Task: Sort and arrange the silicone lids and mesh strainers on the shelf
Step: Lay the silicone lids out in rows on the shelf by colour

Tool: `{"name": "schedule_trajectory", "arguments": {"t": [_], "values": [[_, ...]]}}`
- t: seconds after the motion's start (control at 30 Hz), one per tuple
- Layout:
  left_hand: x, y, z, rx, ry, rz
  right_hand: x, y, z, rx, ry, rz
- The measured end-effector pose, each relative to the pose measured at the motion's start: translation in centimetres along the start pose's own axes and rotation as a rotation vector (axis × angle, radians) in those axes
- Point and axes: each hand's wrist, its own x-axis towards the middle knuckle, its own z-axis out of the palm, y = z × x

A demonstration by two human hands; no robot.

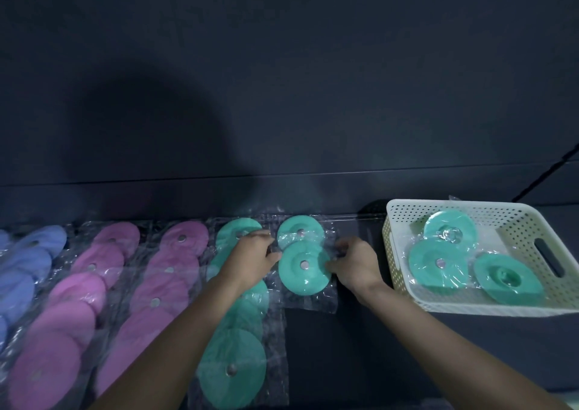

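The left hand (250, 256) and the right hand (354, 262) each pinched a side of the wrapped teal lid (304, 267), which lay near the back edge of the shelf (344, 347), left of the white basket (392, 246).

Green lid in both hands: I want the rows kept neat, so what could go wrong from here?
The green lid, held by its wrapper between left hand and right hand, might slip on slick plastic and land crooked over the rear lid. The left forearm crosses the full green row and could knock it askew.
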Motion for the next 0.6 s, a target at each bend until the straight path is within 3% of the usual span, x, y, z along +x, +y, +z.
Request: {"name": "schedule_trajectory", "arguments": {"t": [0.3,0.47,0.6], "values": [[-1.7,0.9,0.4,0.022,-0.027,-0.022,0.1,0.1,0.3,-0.066,0.089,-0.077],[-2.2,1.9,0.7,0.004,-0.064,0.002,-1.1,-0.2,-0.7,-0.093,0.024,-0.006],[-1.9,2.2,1.0,0.014,-0.059,-0.007,-1.7,-0.1,-1.2,-0.079,-0.131,0.066]]}}
